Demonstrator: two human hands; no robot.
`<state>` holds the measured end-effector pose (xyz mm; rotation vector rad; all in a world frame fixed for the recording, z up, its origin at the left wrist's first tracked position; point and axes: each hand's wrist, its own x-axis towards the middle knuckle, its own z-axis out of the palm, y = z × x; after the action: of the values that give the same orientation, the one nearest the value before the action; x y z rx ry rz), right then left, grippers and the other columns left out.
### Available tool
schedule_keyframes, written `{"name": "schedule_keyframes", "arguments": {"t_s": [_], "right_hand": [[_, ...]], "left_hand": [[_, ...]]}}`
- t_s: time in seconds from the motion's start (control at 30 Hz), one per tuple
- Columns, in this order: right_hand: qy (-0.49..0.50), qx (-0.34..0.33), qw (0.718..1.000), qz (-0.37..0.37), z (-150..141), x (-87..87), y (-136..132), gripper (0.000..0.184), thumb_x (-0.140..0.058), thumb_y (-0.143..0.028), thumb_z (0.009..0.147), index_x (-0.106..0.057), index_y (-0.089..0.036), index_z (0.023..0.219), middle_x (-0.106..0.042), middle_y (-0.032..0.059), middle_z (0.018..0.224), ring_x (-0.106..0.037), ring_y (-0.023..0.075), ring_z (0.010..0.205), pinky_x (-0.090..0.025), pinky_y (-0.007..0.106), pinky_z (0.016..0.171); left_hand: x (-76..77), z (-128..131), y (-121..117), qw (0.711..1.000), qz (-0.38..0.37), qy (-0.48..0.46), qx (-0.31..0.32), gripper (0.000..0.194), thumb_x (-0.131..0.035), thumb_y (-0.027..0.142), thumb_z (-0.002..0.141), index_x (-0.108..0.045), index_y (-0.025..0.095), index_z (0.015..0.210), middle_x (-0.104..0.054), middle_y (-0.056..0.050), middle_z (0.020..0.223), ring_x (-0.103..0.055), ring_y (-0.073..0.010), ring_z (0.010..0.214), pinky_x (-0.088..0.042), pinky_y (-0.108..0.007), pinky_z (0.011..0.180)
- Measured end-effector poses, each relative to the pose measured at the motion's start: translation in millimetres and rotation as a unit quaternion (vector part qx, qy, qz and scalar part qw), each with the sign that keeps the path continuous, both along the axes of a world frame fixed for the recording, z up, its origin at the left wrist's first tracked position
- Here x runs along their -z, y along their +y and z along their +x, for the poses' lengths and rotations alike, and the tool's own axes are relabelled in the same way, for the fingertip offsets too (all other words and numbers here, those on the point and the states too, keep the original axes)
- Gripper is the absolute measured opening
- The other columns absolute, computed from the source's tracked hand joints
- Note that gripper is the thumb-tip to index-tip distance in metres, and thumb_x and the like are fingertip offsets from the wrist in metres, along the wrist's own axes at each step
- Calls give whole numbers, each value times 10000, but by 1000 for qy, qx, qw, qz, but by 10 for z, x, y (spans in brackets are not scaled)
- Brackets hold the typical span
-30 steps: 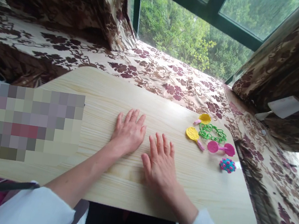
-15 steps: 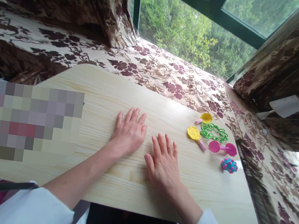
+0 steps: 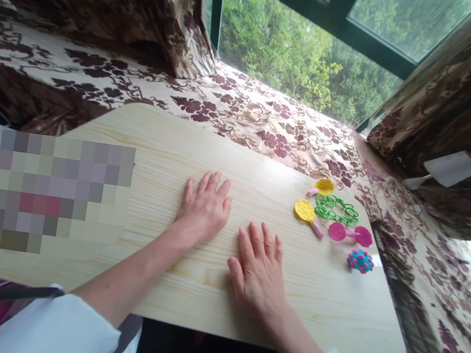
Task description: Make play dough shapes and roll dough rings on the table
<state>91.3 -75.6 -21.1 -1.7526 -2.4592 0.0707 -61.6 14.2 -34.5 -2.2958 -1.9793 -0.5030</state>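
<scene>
My left hand (image 3: 204, 206) lies palm down on the pale wooden table (image 3: 157, 142), fingers stretched out, holding nothing. My right hand (image 3: 258, 267) rests flat a little nearer to me, its fingers also apart and free. To the right of it several small toys lie together. Two yellow round-headed pieces with pink handles, one nearer (image 3: 304, 210) and one farther (image 3: 324, 186), flank a ring of green chain links (image 3: 336, 209). A pink dumbbell-shaped piece (image 3: 350, 234) sits closer to the table's right edge. Below it is a blue knobbly piece with pink dots (image 3: 361, 261).
A blurred-out patch (image 3: 48, 197) covers the table's left side, so what is there is hidden. Beyond the table runs a ledge with floral cloth (image 3: 275, 141) below a window. Patterned curtains (image 3: 457, 96) hang at both sides, and a white lamp-like object (image 3: 453, 168) stands at right.
My right hand has slid slightly toward me and stays flat. My left hand has hardly moved, and the toys lie as before.
</scene>
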Motion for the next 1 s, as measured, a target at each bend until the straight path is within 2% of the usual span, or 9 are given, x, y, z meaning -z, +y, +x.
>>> {"name": "schedule_keyframes", "arguments": {"t_s": [0.13,0.2,0.33,0.47,0.6,0.7,0.77,0.93,1.0], "right_hand": [[12,46,999,8,-76,-17,476,518,-243,-461,895,-288,-217,1350,-189,64,1445,-51,248,1329,-100,509,1031],[6,71,997,10,47,-22,512,503,-234,-437,903,-280,-215,1353,-187,67,1446,-56,247,1329,-107,513,1027],[-23,45,999,2,303,-13,47,492,-256,-418,901,-295,-218,1349,-166,52,1452,-37,241,1331,-85,497,1040],[-20,7,1000,-8,177,-8,-199,525,-289,-452,885,-287,-216,1354,-156,55,1454,-30,252,1330,-67,499,1044],[10,21,1000,1,-82,-20,279,543,-266,-487,883,-296,-207,1348,-194,71,1444,-42,249,1330,-79,504,1038],[12,54,998,5,-49,-30,514,525,-263,-459,893,-287,-204,1350,-192,79,1443,-53,252,1328,-92,519,1027],[5,55,998,5,65,-25,403,511,-263,-437,897,-288,-203,1351,-184,74,1446,-45,247,1330,-85,515,1031],[-15,10,1000,-14,217,-4,-239,524,-288,-430,890,-282,-195,1358,-139,65,1456,-25,256,1330,-55,501,1046],[-13,-5,1000,-21,132,-7,-255,528,-285,-443,887,-282,-202,1358,-140,57,1456,-21,255,1330,-48,500,1047]], "left_hand": [[-7,-7,-5,1000,-2,0,6,472,-257,375,868,-355,209,1298,-321,-81,1400,-220,-240,1299,-128,-480,1045],[-14,-14,-7,1000,0,-2,7,470,-253,373,869,-359,208,1296,-326,-81,1398,-222,-238,1299,-132,-477,1045],[-19,-17,-7,1000,1,-2,6,468,-251,367,870,-360,202,1295,-335,-85,1392,-225,-234,1298,-123,-472,1050],[-18,-5,-7,1000,-2,-1,2,468,-249,362,870,-360,199,1294,-333,-86,1394,-219,-237,1301,-116,-478,1050],[-31,-1,-9,1000,-7,-1,4,470,-257,365,867,-359,204,1296,-327,-83,1398,-221,-239,1300,-127,-480,1047],[-41,-6,-9,1000,-13,1,2,467,-263,364,866,-357,215,1299,-326,-75,1399,-217,-238,1302,-122,-481,1048],[-39,-10,-8,1000,-14,2,-1,465,-259,361,868,-357,215,1299,-328,-73,1398,-214,-233,1304,-120,-475,1050],[-17,-12,-6,1000,-5,-3,3,465,-252,364,871,-361,208,1296,-325,-79,1399,-220,-236,1300,-119,-473,1050],[-11,-9,-6,1000,-5,-4,2,468,-253,364,870,-359,202,1296,-323,-84,1399,-220,-240,1300,-119,-478,1048]]}}
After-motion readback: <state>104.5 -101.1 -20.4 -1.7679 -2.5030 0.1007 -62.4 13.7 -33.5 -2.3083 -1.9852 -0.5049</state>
